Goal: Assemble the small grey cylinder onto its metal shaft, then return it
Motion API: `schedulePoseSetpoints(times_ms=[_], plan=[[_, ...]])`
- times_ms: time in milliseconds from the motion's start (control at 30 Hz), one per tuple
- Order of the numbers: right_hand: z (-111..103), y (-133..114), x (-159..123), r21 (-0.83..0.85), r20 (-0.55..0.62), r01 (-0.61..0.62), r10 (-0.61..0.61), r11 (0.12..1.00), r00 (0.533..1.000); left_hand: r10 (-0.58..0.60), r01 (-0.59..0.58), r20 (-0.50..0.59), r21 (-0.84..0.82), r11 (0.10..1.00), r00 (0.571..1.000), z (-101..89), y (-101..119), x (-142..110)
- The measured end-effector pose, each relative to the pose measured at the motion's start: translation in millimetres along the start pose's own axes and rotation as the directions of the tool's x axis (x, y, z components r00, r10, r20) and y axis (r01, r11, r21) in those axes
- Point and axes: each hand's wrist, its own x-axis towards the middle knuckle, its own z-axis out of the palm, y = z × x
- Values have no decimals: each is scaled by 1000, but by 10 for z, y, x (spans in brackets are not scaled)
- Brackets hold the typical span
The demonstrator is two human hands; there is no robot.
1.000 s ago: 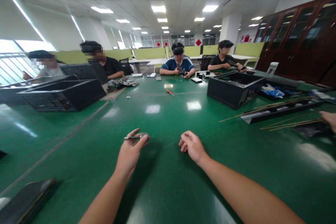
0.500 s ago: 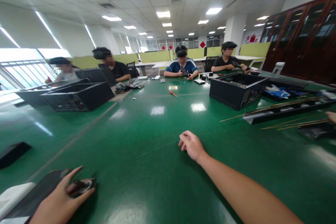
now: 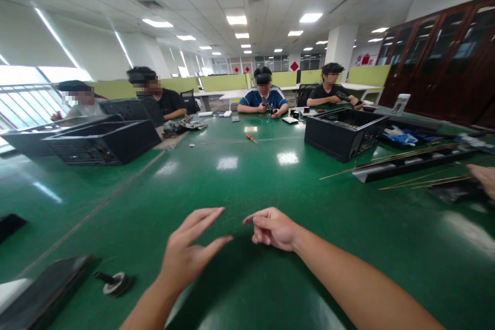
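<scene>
My left hand (image 3: 189, 247) hovers over the green table (image 3: 247, 175), fingers stretched out and thumb apart, nothing in it. Facing it, my right hand (image 3: 276, 229) pinches a small grayish piece (image 3: 249, 220) between thumb and forefinger; it is too small to name. On the table at the lower left lies a dark round part with a pale ring and a short stem (image 3: 116, 283). Beside it is a flat dark slab (image 3: 48, 289), with the corner of a white object (image 3: 13, 291) at the frame's edge.
Black computer cases (image 3: 344, 131) stand at the right and left (image 3: 102, 139). An orange screwdriver (image 3: 251, 138) lies mid-table. Thin rods (image 3: 348, 170) rest near black metal channels at the right. Several people (image 3: 263, 98) sit across the table; another person's hand (image 3: 483, 178) shows at the right edge.
My left hand has let go of the dark round part and moved right, toward my right hand. My right hand has dropped slightly and turned, showing the small piece in its pinch.
</scene>
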Motion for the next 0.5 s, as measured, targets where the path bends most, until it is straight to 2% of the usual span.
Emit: schedulePoseSetpoints(times_ms=[67,133,233,300,367,433,500], plan=[[-6,4,3,46,13,6,-6,999,1000,70,-57,66,-181,982,995,334,149,226],[-26,5,20,104,4,19,-20,994,1000,73,-52,56,-307,950,996,580,234,343],[-62,-6,39,144,6,55,-56,988,998,-19,35,46,-375,927,999,711,284,386],[-81,-27,35,106,25,57,-60,993,998,-112,116,33,-329,937,993,631,286,373],[-95,-54,23,45,34,30,-31,999,999,-231,221,-11,-244,944,973,435,252,330],[-106,-78,16,-3,13,2,-2,1000,1000,-371,358,-107,-121,926,922,151,150,228],[-116,-91,18,-18,-18,-4,4,1000,1000,-473,498,-240,50,866,848,-180,-43,45]])
